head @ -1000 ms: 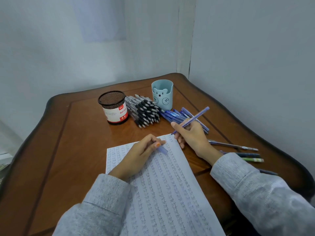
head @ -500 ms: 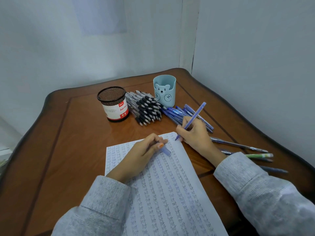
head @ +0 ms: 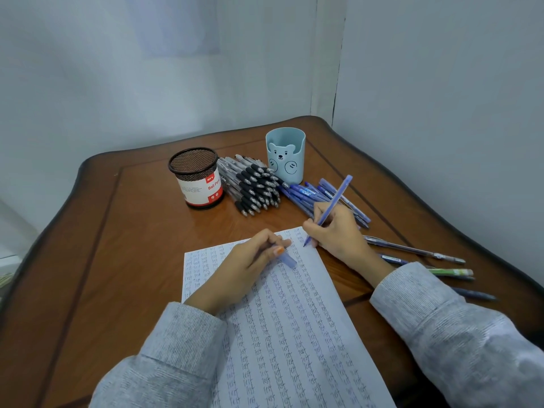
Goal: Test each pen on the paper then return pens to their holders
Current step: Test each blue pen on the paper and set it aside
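Right hand: grip clamped on blue pen, tip at far right corner of paper, barrel slanting up and away beyond that edge. Left hand rests on paper beside tip, pinching pen cap.

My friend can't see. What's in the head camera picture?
The right hand holds a blue pen, tip on a paper full of writing; the left hand pinches its cap. Pens lie beside a mesh holder and bear cup.
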